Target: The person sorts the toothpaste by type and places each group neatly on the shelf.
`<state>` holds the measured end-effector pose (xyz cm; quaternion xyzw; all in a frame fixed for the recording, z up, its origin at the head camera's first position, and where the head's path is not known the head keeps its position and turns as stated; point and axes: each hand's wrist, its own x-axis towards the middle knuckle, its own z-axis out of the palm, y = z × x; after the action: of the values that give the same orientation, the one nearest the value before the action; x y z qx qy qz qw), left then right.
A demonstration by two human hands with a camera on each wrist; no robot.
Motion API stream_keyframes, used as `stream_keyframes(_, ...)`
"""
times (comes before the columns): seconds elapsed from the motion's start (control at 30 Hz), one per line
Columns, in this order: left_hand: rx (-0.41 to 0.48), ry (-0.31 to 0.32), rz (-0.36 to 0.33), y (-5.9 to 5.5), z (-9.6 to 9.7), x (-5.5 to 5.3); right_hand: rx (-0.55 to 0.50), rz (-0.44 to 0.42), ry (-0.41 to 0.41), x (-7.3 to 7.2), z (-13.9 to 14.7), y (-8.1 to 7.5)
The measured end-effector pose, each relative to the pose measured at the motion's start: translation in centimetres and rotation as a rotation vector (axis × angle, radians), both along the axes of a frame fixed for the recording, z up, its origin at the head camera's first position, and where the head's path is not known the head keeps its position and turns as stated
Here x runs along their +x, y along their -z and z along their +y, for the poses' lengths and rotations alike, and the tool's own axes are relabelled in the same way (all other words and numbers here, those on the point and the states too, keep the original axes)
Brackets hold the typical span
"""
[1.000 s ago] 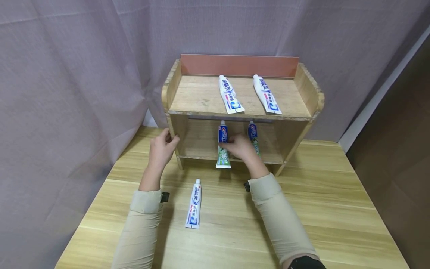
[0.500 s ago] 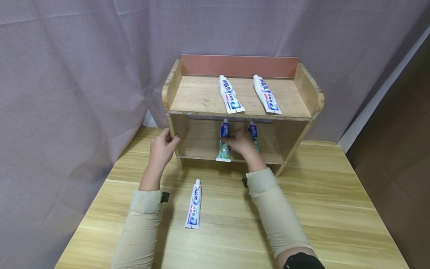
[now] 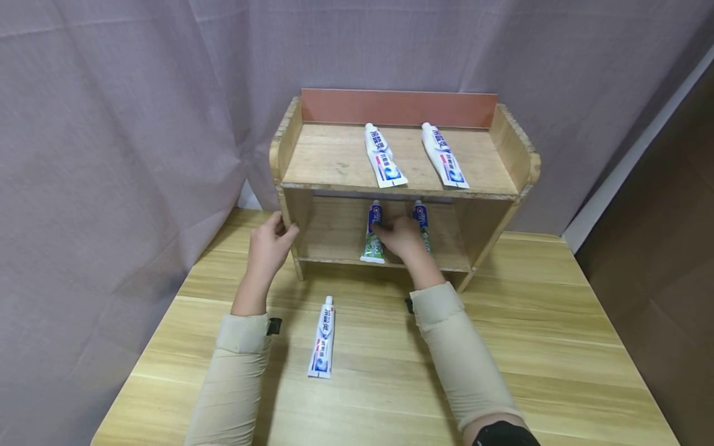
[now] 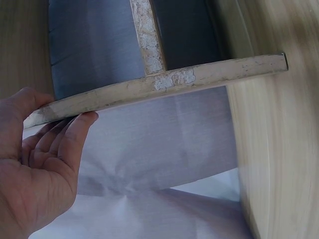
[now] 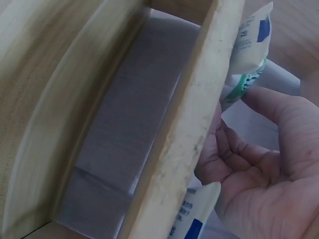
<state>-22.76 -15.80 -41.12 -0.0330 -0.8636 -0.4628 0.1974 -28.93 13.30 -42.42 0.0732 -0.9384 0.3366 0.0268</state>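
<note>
My left hand (image 3: 269,248) grips the front edge of the left side panel (image 4: 209,74) of a small wooden shelf (image 3: 329,158), thumb on one side and fingers on the other in the left wrist view. Inside the lower compartment, my right hand (image 3: 403,238) pinches a blue-and-green toothpaste tube (image 3: 373,246), cap toward the back, its flat end near the front edge. In the right wrist view the thumb touches this green-marked tube (image 5: 247,82). To the right lies a similar toothpaste tube (image 3: 421,215), partly hidden by the right hand.
Two white-and-blue toothpaste tubes (image 3: 385,160) lie on the upper board, flat ends at its front edge. Another white toothpaste tube (image 3: 321,341) lies on the wooden table (image 3: 379,384) between the forearms. A grey cloth (image 3: 167,124) hangs behind the shelf.
My right hand has carried the blue-and-green toothpaste tube deeper into the lower compartment and slightly right; its flat end sits farther back. My left hand has stayed on the side panel.
</note>
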Motion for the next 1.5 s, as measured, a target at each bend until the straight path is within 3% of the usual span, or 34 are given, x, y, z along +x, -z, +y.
stream_keyframes(0.2, -0.004, 0.001, 0.0, 0.0, -0.1, 0.0, -0.021, 0.056, -0.005, 1.0, 0.1, -0.2)
stream_keyframes(0.43, -0.001, 0.004, -0.003, 0.0, -0.1, 0.0, -0.017, 0.125, -0.013, 3.3, 0.1, -0.1)
stream_keyframes(0.77, 0.003, 0.006, -0.011, 0.0, 0.0, 0.0, -0.086, 0.098, -0.013, 6.6, -0.1, 0.3)
stream_keyframes(1.5, -0.002, -0.005, -0.01, -0.1, 0.0, 0.0, -0.174, 0.046, 0.004, 10.5, -0.4, 2.4)
